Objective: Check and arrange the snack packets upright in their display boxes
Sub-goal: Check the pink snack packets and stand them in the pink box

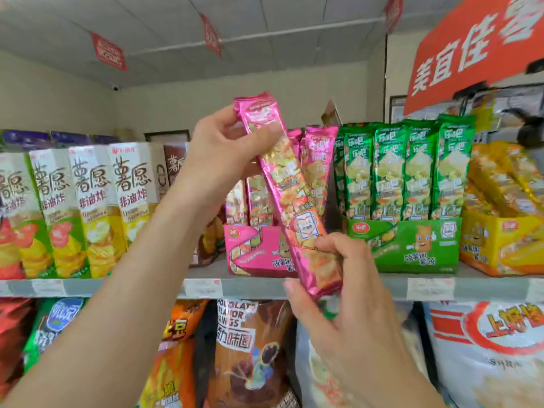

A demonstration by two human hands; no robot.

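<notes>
Up at shelf height, both hands hold a long pink snack packet (287, 198) tilted in front of its pink display box (253, 254). The left hand (223, 148) has its fingers closed on the packet's top end; the right hand (332, 287) pinches the bottom. Green packets (403, 169) stand upright in the neighbouring green box (412, 245).

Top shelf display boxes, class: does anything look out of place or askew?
Yes. The yellow packets lean sideways in their yellow box, unlike the upright green packets. A pink packet is out of the pink box, held tilted by both hands.
</notes>
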